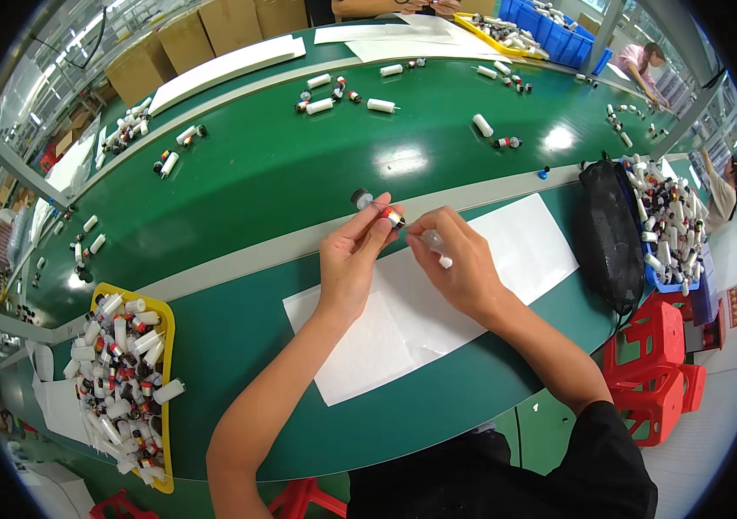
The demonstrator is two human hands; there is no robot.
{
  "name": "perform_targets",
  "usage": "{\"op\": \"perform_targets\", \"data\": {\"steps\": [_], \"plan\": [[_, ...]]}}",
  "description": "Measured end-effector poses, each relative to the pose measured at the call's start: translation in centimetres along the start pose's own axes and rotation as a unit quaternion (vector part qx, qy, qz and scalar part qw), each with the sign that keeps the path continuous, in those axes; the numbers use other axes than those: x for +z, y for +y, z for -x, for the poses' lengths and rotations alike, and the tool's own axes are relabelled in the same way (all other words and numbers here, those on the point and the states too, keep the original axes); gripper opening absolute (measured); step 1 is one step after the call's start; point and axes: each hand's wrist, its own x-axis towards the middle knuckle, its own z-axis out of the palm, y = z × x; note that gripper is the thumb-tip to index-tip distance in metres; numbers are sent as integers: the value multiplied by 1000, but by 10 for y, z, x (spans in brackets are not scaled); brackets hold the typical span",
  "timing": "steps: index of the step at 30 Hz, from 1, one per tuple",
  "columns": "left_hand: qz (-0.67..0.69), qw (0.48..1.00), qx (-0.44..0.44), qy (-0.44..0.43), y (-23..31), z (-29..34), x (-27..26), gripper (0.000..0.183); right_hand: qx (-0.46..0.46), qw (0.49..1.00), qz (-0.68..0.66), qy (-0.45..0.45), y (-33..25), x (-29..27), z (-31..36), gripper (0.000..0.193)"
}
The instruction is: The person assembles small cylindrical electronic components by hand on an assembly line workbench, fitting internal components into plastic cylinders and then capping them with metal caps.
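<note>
My left hand (352, 261) is closed, pinching a small part with a black end and a red and pale band (393, 216) between thumb and fingers. A black and clear round cap (361, 199) sticks out beyond its fingertips. To the right, my right hand (459, 264) is closed around a whitish, partly clear cylinder (436, 245), mostly hidden by the fingers. Its fingertips come close to the banded part; whether they touch it I cannot tell. Both hands are above white paper sheets (360, 350) on the green table.
At the left stands a yellow tray (168, 381) heaped with similar parts. A black mesh pouch (606, 233) lies by a full blue basket (675, 285) at the right. Loose parts sit on the green conveyor belt (264, 190) ahead. Red stools (654, 337) stand at the right; people work farther off.
</note>
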Motion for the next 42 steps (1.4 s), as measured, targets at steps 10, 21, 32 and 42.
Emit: {"op": "perform_targets", "data": {"steps": [10,21,32,42], "plan": [[-13,997,31,-71,1,-14,-6,24,-3,996,-62,71,18,18,-16,12],[-50,997,23,-53,-12,-23,-31,21,-94,992,50,63,30,28,-18,21],[-78,997,4,-19,-12,-16,-68,17,-177,963,176,-106,-1,91,23,21],[-85,995,-33,-37,-8,-7,-102,18,-93,988,29,-124,-17,122,21,18]]}}
